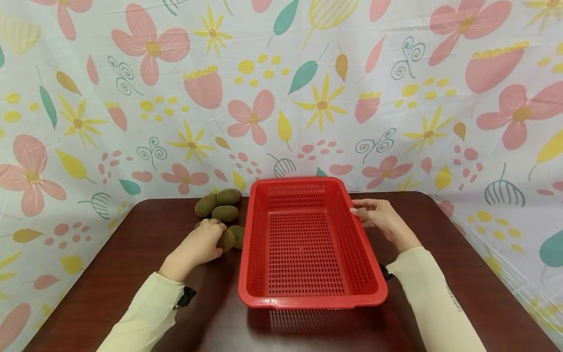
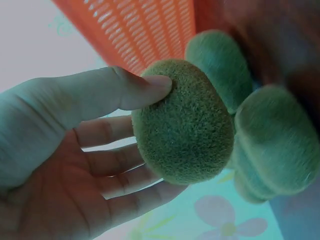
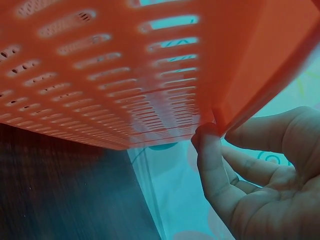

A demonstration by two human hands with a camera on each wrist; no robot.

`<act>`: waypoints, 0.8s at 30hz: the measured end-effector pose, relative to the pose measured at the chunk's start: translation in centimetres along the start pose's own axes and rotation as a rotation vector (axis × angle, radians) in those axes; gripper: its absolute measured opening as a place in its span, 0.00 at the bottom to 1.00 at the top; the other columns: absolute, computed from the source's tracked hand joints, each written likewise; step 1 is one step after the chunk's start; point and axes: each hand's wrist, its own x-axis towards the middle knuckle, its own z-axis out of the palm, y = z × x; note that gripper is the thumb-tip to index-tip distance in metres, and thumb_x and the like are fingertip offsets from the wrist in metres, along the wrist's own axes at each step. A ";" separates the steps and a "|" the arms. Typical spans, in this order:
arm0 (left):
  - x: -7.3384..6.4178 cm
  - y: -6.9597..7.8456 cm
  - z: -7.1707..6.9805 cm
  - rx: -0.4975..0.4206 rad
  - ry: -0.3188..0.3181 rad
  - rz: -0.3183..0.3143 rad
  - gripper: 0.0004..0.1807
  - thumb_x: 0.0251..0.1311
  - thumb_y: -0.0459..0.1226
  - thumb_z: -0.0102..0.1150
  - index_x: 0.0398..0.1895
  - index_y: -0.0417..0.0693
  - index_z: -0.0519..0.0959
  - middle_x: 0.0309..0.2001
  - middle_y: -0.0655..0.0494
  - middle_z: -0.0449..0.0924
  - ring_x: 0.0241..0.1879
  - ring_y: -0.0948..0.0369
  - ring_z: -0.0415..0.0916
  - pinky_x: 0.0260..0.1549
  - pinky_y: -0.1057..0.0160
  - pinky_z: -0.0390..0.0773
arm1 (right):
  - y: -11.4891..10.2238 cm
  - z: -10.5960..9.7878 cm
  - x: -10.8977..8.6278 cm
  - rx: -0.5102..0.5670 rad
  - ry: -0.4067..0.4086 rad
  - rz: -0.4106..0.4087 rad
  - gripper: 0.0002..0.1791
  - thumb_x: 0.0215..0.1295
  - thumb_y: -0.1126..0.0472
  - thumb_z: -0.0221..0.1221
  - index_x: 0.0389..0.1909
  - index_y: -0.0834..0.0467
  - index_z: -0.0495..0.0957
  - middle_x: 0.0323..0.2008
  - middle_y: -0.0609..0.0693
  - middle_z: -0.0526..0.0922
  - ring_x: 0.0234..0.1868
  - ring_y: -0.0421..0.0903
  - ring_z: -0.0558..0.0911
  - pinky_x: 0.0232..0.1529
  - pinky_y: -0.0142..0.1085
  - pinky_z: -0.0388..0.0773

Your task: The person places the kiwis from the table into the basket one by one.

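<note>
A fuzzy brown kiwi (image 2: 185, 125) is pinched by my left hand (image 1: 198, 244), the thumb pressing its near side and the fingers behind it. More kiwis (image 1: 225, 213) lie close together just beyond that hand, left of the red basket (image 1: 308, 302). The basket is a rectangular plastic one with slotted walls and floor, and nothing lies in it. On its right side, my right hand (image 1: 382, 217) grips the rim between thumb and fingers. The right wrist view shows that grip at the rim's edge (image 3: 245, 95).
The dark reddish-brown table (image 1: 145, 254) stands against a white cloth (image 1: 281, 73) printed with flowers and leaves, which hangs behind it and at both sides. A dark band (image 1: 185, 297) sits at the left wrist.
</note>
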 end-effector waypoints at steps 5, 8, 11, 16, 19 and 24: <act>0.1 -0.4 -1.7 0.013 0.002 -0.030 0.18 0.47 0.27 0.69 0.42 0.29 0.78 0.34 0.43 0.74 0.38 0.46 0.69 0.39 0.53 0.73 | 0.0 0.0 0.1 -0.002 -0.002 0.002 0.30 0.67 0.57 0.60 0.66 0.67 0.66 0.42 0.55 0.84 0.37 0.44 0.83 0.42 0.42 0.82; 0.1 -0.3 -2.8 0.016 0.007 -0.054 0.23 0.49 0.28 0.69 0.48 0.26 0.76 0.38 0.39 0.74 0.40 0.44 0.69 0.37 0.53 0.75 | 0.0 0.0 0.1 0.001 -0.003 0.003 0.30 0.67 0.57 0.60 0.66 0.67 0.66 0.41 0.55 0.84 0.36 0.44 0.83 0.42 0.42 0.82; 0.2 -0.2 -3.9 0.021 0.020 -0.061 0.24 0.51 0.28 0.68 0.51 0.25 0.74 0.41 0.37 0.74 0.42 0.42 0.69 0.38 0.52 0.76 | 0.0 0.0 0.1 -0.003 -0.006 0.004 0.31 0.67 0.57 0.60 0.66 0.68 0.66 0.40 0.54 0.84 0.36 0.44 0.83 0.43 0.42 0.82; 0.7 0.3 -5.4 0.043 0.074 -0.074 0.24 0.52 0.29 0.66 0.52 0.25 0.74 0.45 0.34 0.75 0.47 0.38 0.70 0.42 0.48 0.76 | 0.0 -0.1 0.1 -0.007 -0.013 0.011 0.31 0.67 0.57 0.59 0.66 0.68 0.65 0.40 0.53 0.84 0.37 0.43 0.83 0.43 0.43 0.82; 1.2 0.8 -6.4 0.061 0.117 -0.056 0.23 0.52 0.29 0.67 0.50 0.26 0.75 0.42 0.35 0.75 0.46 0.39 0.71 0.42 0.48 0.75 | 0.0 -0.1 0.0 -0.002 -0.016 0.007 0.31 0.67 0.57 0.60 0.66 0.68 0.65 0.42 0.55 0.84 0.37 0.43 0.83 0.44 0.43 0.81; 2.4 1.6 -7.8 0.067 0.134 -0.037 0.23 0.53 0.31 0.67 0.50 0.27 0.75 0.44 0.36 0.76 0.45 0.40 0.70 0.44 0.48 0.73 | -0.1 -0.1 -0.2 0.004 -0.026 -0.004 0.32 0.67 0.57 0.60 0.67 0.69 0.64 0.46 0.60 0.83 0.38 0.45 0.84 0.44 0.43 0.81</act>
